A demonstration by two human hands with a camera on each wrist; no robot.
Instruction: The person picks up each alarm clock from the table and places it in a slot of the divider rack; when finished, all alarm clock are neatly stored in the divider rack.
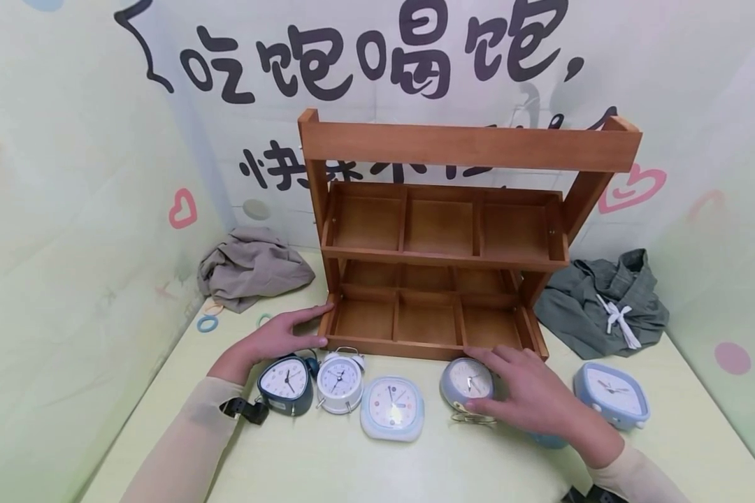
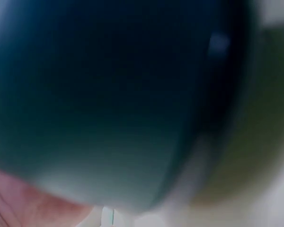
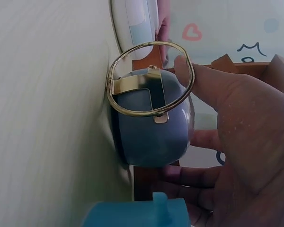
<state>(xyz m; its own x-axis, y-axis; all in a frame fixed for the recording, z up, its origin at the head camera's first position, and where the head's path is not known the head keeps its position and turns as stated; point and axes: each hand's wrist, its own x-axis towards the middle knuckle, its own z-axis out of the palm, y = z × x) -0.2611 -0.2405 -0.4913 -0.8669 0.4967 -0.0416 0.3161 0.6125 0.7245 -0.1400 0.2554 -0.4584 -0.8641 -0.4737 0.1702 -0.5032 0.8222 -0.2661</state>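
Head view: right hand [image 1: 535, 398] grip closes around round blue clock [image 1: 467, 382].

A beige cloth [image 1: 252, 267] lies left, a green garment [image 1: 604, 302] right, hair rings [image 1: 207, 323] near the beige cloth.

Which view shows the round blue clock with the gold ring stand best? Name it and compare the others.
The right wrist view: the round blue clock fills the frame, its gold ring stand sharp, the right hand around it. The head view shows only its dial, partly covered by that hand. The left wrist view is blurred; the clock cannot be made out.
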